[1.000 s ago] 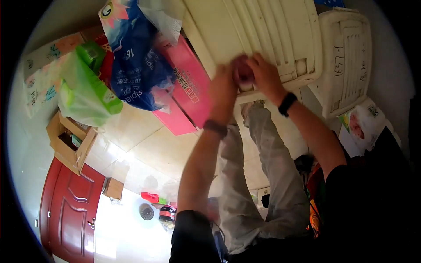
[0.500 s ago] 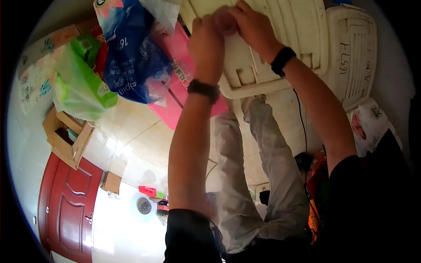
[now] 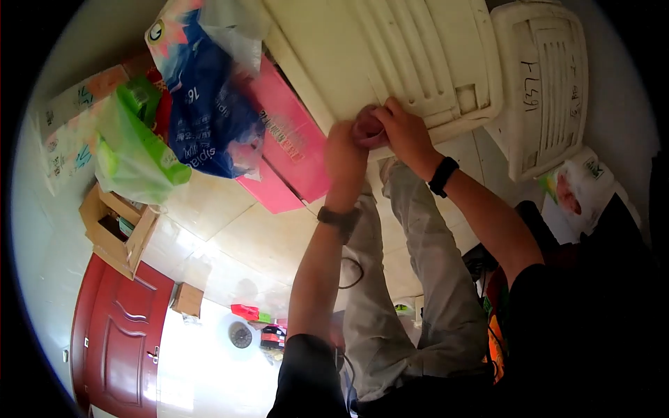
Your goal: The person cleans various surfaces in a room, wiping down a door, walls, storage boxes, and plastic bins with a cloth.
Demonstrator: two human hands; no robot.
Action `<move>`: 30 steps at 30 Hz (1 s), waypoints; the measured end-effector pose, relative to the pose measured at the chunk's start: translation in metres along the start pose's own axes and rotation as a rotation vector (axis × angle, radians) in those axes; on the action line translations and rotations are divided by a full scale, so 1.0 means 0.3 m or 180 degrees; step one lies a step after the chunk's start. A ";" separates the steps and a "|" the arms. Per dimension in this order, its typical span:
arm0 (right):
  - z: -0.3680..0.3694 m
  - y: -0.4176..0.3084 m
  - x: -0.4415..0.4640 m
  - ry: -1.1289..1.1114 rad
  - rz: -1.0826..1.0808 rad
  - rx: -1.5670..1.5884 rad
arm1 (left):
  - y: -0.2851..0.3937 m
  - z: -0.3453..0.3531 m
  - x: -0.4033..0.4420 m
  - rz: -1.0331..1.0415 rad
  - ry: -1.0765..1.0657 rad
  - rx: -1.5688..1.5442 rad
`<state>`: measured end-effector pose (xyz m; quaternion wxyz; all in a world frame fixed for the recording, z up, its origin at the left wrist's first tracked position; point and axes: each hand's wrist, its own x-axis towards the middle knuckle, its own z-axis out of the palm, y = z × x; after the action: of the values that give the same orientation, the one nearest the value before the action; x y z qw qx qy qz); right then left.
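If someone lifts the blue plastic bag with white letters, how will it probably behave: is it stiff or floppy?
The blue plastic bag would probably be floppy, because it is creased and looks crumpled at its lower end. Its smooth, slightly shiny film may slip when gripped. I cannot judge its weight well, because its contents are hidden.

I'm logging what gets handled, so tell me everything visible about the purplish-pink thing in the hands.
The purplish-pink thing is small and rounded, with a lighter rim around a hollow-looking middle. It is held between the left hand and the right hand, whose fingers grip its upper side. It appears near the edge of the cream box; material and any contact there are unclear.
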<state>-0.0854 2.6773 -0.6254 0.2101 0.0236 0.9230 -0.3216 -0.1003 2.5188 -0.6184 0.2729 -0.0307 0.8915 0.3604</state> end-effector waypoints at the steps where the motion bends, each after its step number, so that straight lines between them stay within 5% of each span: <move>1: -0.007 0.013 -0.001 0.0068 -0.0099 0.0058 | 0.007 0.008 0.006 0.0063 0.0131 -0.0136; 6: -0.115 0.081 0.070 0.0654 -0.0211 0.0110 | 0.147 0.034 0.105 0.0756 0.0685 -0.0504; 15: -0.259 0.320 0.001 0.1272 0.0758 -0.0185 | 0.436 0.320 0.210 0.0513 0.0090 0.0119; 22: -0.161 0.266 -0.156 0.0697 0.0722 0.0125 | 0.305 0.259 0.068 0.0500 -0.0415 0.0302; 28: -0.076 0.072 -0.005 0.0557 0.0223 0.0645 | 0.201 0.023 0.065 0.0116 -0.0004 0.0724; 30: -0.077 0.053 0.078 0.0697 0.0127 0.0716 | 0.169 0.015 0.128 0.0434 0.0467 0.0675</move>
<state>-0.1125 2.7017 -0.6279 0.1105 0.1003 0.8979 -0.4142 -0.1435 2.5648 -0.6088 0.1836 0.0327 0.9421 0.2787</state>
